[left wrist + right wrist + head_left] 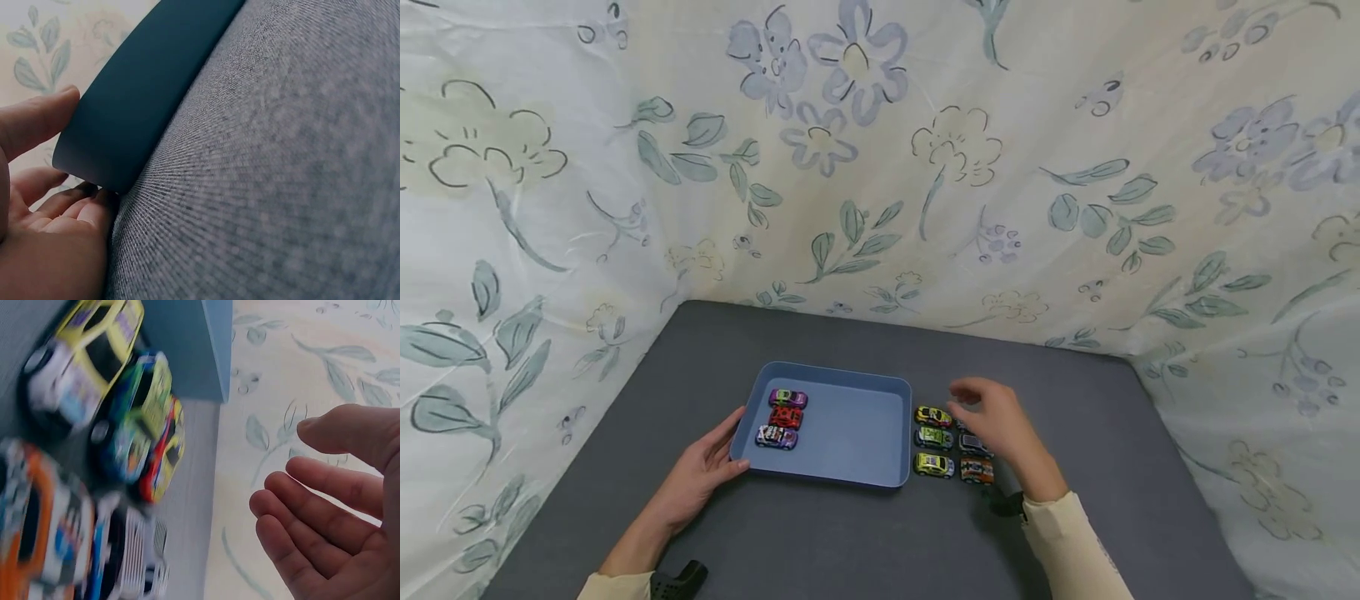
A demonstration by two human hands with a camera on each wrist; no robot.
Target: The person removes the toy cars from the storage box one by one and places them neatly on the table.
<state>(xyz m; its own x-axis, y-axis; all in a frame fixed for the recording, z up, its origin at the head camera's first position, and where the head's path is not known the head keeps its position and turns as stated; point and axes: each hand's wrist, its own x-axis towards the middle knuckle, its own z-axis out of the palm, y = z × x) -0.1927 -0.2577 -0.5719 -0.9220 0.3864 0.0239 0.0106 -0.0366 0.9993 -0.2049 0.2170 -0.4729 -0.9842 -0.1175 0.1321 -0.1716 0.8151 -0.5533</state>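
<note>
My left hand [703,467] holds the blue tray [850,417] at its front left corner. In the left wrist view the thumb [44,122] lies against the tray wall [137,94], the other fingers at its bottom edge. Inside the tray, along the left, sit a purple and green toy car [787,398], a red toy car [786,417] and a white and purple toy car [777,437]. My right hand [996,421] hovers over the toy cars right of the tray, fingers loosely bent and holding nothing. It partly hides the far car of the right column.
Beside the tray stand a yellow and red car [932,416], a green car [934,437], a yellow car [934,465], a dark and silver car [974,444] and an orange and white car [977,471]. Floral cloth [865,208] walls the grey table [850,542] at back and sides.
</note>
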